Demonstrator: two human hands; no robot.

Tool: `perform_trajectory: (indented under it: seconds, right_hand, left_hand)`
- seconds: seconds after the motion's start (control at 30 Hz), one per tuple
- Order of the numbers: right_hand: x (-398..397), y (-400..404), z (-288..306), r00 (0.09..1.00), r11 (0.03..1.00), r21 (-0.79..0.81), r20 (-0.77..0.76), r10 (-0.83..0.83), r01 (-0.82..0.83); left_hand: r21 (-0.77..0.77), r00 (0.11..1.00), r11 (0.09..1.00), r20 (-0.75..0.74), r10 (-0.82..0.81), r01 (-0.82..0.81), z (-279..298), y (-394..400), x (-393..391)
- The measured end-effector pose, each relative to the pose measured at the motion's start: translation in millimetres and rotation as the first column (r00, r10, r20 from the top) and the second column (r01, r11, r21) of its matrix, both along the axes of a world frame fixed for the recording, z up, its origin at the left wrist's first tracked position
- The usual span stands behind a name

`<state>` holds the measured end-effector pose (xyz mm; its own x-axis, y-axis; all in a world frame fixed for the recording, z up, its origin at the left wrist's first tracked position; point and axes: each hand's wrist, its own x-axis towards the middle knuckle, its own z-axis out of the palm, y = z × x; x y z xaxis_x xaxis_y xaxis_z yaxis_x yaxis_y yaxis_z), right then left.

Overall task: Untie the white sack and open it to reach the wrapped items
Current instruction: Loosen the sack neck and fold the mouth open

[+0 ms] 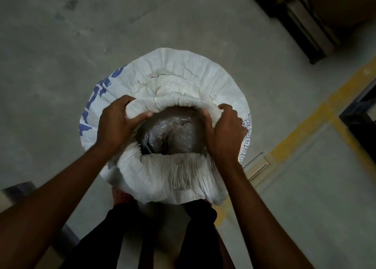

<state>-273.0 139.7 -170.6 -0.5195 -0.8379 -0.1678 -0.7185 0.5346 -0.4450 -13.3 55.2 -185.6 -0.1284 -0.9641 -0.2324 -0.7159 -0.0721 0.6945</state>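
Observation:
The white sack point(183, 73) with blue lettering stands upright on the floor in the middle of the head view, its mouth spread wide. The sack's rim point(168, 175) is rolled down into a thick bunched ring. My left hand point(116, 122) grips the rim on the left side, thumb inside the mouth. On the right side my right hand point(223, 128) grips the rim the same way. Inside the mouth lie wrapped items point(173, 130) in shiny clear plastic, partly in shadow.
Grey concrete floor point(61, 65) surrounds the sack. A yellow painted line point(301, 130) runs diagonally at the right. Dark pallets with cartons point(305, 20) stand at the top right, a dark frame point(360, 114) at the right edge. My legs in dark trousers point(162, 238) stand behind the sack.

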Motion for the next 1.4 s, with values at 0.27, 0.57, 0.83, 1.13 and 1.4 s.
perform_trajectory:
  seconds: [0.27, 0.57, 0.83, 1.13, 1.4]
  right_hand:
    - [47, 43, -5, 0.937, 0.934, -0.077, 0.022, -0.349, 0.349]
    - [59, 14, -15, 0.771, 0.781, -0.112, 0.297, -0.564, 0.615]
    - [9, 4, 10, 0.731, 0.856, -0.042, 0.542, -0.414, 0.516]
    - [-10, -8, 21, 0.627, 0.829, 0.141, 0.589, -0.510, 0.541]
    - [51, 36, 11, 0.805, 0.819, -0.049, 0.229, -0.548, 0.571]
  left_hand:
    - [-0.037, 0.863, 0.862, -0.029, 0.505, -0.506, -7, 68, -10]
    - [-0.032, 0.706, 0.710, -0.152, 0.692, -0.703, 1, 49, -48]
    - [0.412, 0.754, 0.811, -0.343, 0.560, -0.414, 21, 14, 0]
    - [0.327, 0.845, 0.895, -0.342, 0.412, -0.303, 26, 3, 17]
    - [0.074, 0.789, 0.796, -0.103, 0.606, -0.601, -1, 81, -14]
